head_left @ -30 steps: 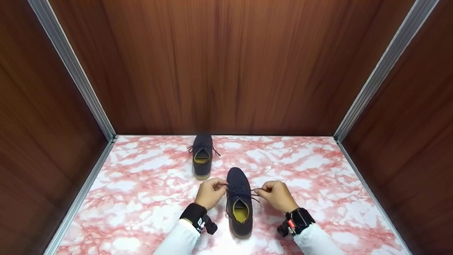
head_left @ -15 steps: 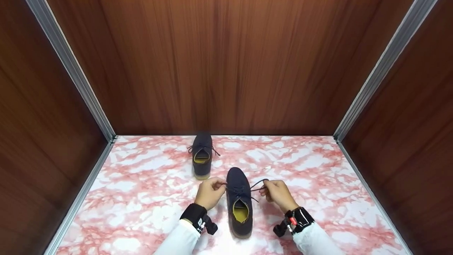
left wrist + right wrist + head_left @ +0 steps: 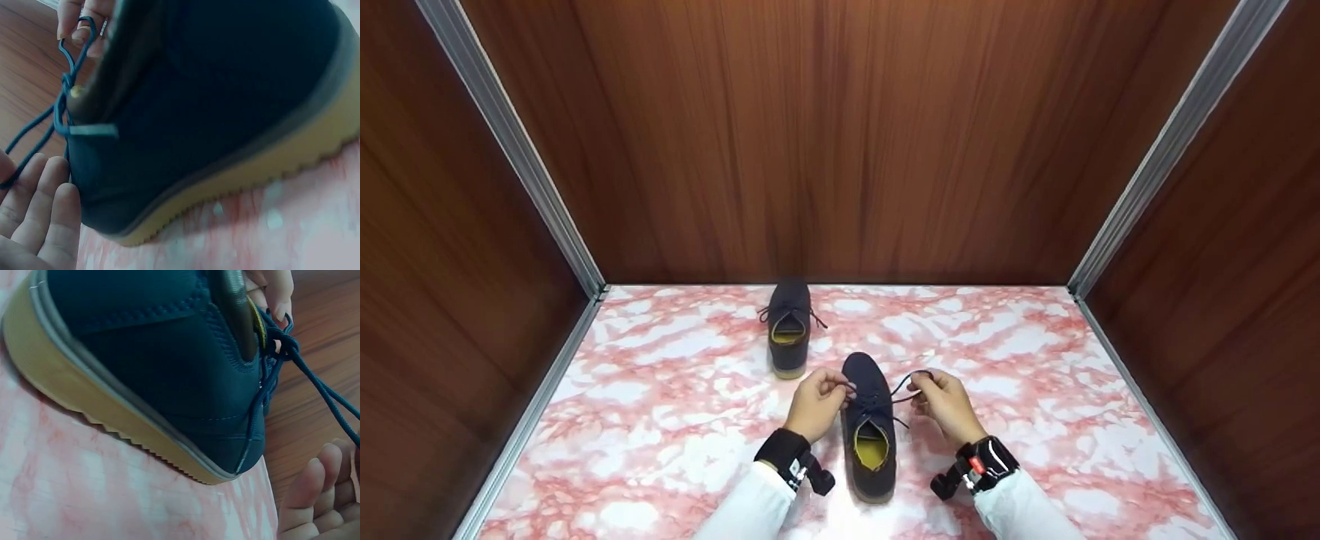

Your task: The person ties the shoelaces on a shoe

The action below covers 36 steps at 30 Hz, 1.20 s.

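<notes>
A dark navy lace-up shoe stands on the marbled surface, toe pointing away, yellow lining showing. Its shoelace is tied in a knot at the throat, with a loop out to each side. My left hand, at the shoe's left edge, pinches one loop; in the left wrist view the loop runs to the fingertips. On the other side my right hand pinches the loop on the right, which stands up in an arc. A loose lace end hangs down the shoe's side.
A matching shoe with a tied bow stands farther back to the left, near the back wall. Brown wood-grain panels with metal corner strips enclose the pink-and-white marbled surface on three sides.
My left hand has moved a little right and up, closer over the shoe's edge. My right hand has drawn its loop outward and upward, so the loop now looks wider.
</notes>
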Tool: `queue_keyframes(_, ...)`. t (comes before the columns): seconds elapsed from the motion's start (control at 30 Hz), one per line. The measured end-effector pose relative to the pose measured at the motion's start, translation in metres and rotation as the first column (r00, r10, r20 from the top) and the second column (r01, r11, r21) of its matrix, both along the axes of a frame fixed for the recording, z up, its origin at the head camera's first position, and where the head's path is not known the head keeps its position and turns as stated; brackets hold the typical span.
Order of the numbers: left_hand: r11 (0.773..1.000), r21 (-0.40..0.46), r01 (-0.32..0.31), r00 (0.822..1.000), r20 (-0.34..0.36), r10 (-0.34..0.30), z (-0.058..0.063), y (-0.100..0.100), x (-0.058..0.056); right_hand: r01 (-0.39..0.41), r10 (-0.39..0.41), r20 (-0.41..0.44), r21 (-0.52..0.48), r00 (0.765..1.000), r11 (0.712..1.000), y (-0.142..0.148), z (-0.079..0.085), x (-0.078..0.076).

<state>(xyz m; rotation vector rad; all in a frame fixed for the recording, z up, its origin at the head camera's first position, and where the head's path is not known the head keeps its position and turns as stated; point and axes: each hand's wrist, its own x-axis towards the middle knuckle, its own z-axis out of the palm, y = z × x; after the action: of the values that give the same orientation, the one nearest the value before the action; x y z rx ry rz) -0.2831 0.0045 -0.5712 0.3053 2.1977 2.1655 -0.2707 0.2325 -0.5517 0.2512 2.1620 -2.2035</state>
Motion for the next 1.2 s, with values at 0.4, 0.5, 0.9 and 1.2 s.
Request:
queue_keyframes(0.4, 1.000, -0.020, 0.025, 0.999, -0.025, -0.025, -0.001, 0.002, -0.001, -0.023, 0.029, -0.044, 0.121, 0.999, 0.992, -0.004, 0.003, -0.001)
queue_keyframes(0.5, 0.999, -0.040, 0.018, 0.999, -0.031, -0.020, 0.000, 0.000, 0.001, -0.024, 0.033, -0.058, 0.154, 0.998, 0.988, -0.006, -0.001, -0.001)
queue_keyframes(0.9, 0.975, -0.191, 0.112, 0.993, -0.008, -0.116, -0.003, -0.017, 0.010, -0.044, 0.053, -0.048, 0.160, 0.997, 0.986, -0.007, -0.004, 0.000)
queue_keyframes(1.2, 0.961, -0.215, 0.172, 0.984, -0.013, -0.179, -0.001, -0.021, 0.012, -0.050, 0.057, -0.037, 0.169, 0.998, 0.984, -0.006, -0.004, 0.003)
